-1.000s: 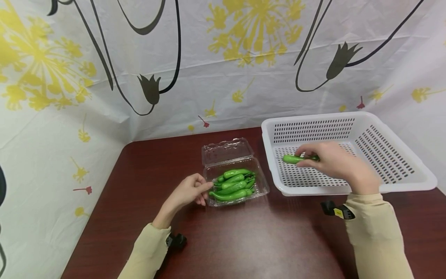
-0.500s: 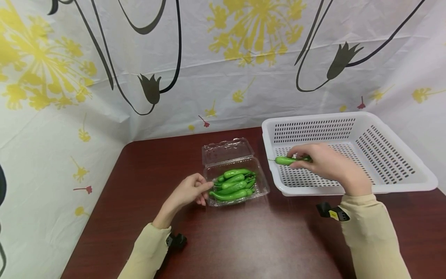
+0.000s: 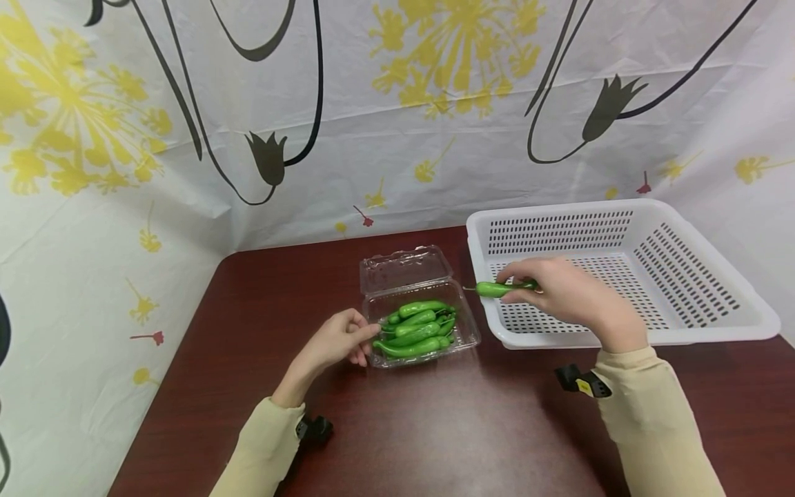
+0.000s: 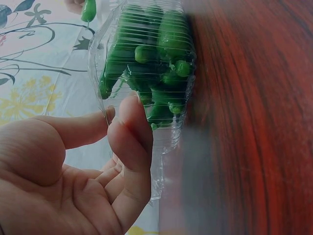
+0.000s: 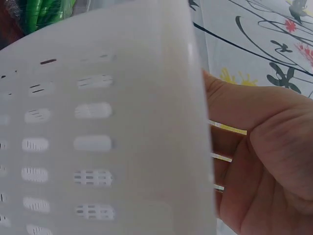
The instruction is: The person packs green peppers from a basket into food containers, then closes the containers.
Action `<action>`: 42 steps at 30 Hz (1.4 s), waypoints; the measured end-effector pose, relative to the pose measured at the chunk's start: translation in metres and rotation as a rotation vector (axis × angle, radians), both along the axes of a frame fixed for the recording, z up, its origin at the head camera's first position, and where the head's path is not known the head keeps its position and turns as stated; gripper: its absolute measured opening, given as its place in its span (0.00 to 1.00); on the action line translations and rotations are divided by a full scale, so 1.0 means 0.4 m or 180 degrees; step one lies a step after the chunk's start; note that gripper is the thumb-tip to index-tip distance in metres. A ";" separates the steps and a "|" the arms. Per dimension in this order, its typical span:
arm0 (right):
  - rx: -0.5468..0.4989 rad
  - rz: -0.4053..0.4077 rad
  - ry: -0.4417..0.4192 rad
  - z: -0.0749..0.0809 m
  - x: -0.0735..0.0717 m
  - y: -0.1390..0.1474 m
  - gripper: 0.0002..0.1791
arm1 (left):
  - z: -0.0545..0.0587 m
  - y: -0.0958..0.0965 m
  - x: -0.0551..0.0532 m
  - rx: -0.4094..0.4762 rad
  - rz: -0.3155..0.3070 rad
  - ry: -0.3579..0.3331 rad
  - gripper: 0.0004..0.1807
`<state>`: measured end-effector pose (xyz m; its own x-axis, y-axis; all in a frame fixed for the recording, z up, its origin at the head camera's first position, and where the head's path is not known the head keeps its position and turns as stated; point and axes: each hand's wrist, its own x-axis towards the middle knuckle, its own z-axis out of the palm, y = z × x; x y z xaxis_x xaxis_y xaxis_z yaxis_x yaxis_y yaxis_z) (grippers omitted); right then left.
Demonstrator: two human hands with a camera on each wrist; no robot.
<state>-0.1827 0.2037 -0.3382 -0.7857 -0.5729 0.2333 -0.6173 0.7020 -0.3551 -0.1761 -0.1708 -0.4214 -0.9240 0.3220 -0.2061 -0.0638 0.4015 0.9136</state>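
My right hand [image 3: 571, 293] pinches a green chili pepper [image 3: 493, 289] between thumb and fingers, above the left side of the white basket [image 3: 590, 339]. The pepper's thin stem points left, past the rim. In the right wrist view the basket wall [image 5: 146, 147] hides the fingertips and pepper. My left hand [image 3: 338, 338] pinches the left edge of a clear plastic clamshell box [image 3: 386, 302], thumb and forefinger at its rim in the left wrist view. Several green chili peppers [image 3: 416, 331] lie piled inside, and the box's lid [image 3: 406, 269] stands open at the back.
The basket, with slotted walls and floor, fills the right of the dark red table [image 3: 435, 428]. A white patterned cloth [image 3: 373, 138] hangs behind and at the sides. Small black cameras [image 3: 317, 429] sit on both wrists.
My right hand has moved left with the chili pepper, from over the basket's floor to near its left rim. My left hand and the box have stayed in place.
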 end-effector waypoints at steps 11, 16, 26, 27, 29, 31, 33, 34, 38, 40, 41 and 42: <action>-0.0064 0.0169 0.0154 -0.009 -0.002 -0.024 0.09 | 0.002 0.001 0.001 -0.0015 -0.0005 -0.0007 0.13; -0.0066 0.0190 0.0168 -0.013 -0.003 -0.035 0.09 | 0.002 0.001 0.000 -0.0002 -0.0009 -0.0003 0.13; -0.0104 0.0179 0.0174 -0.017 0.001 -0.053 0.09 | 0.000 0.000 -0.001 0.0005 -0.0001 -0.0001 0.13; -0.0104 0.0175 0.0187 -0.017 0.002 -0.054 0.09 | 0.000 0.000 -0.001 0.0005 0.0000 -0.0009 0.13; -0.0105 0.0174 0.0219 -0.017 0.003 -0.056 0.10 | -0.001 -0.001 -0.001 0.0010 0.0001 -0.0013 0.13; -0.0111 0.0183 0.0260 -0.017 0.004 -0.060 0.10 | -0.001 -0.001 -0.001 0.0012 0.0003 -0.0014 0.13; -0.0133 0.0208 0.0301 -0.019 0.003 -0.065 0.10 | -0.002 -0.001 -0.001 0.0012 0.0006 -0.0016 0.14; -0.0145 0.0229 0.0320 -0.020 0.003 -0.068 0.10 | -0.002 0.000 -0.001 0.0014 0.0009 -0.0017 0.14; -0.0176 0.0319 0.0397 -0.028 0.000 -0.083 0.11 | -0.003 0.000 -0.002 0.0004 0.0021 -0.0008 0.13; -0.0182 0.0344 0.0434 -0.032 0.001 -0.089 0.11 | -0.003 0.001 -0.002 -0.0001 0.0022 -0.0004 0.13; -0.0186 0.0349 0.0451 -0.033 0.001 -0.092 0.11 | -0.003 0.001 -0.002 -0.0002 0.0020 -0.0001 0.13; -0.0197 0.0357 0.0469 -0.035 0.002 -0.095 0.12 | -0.003 0.001 -0.002 -0.0003 0.0017 -0.0003 0.13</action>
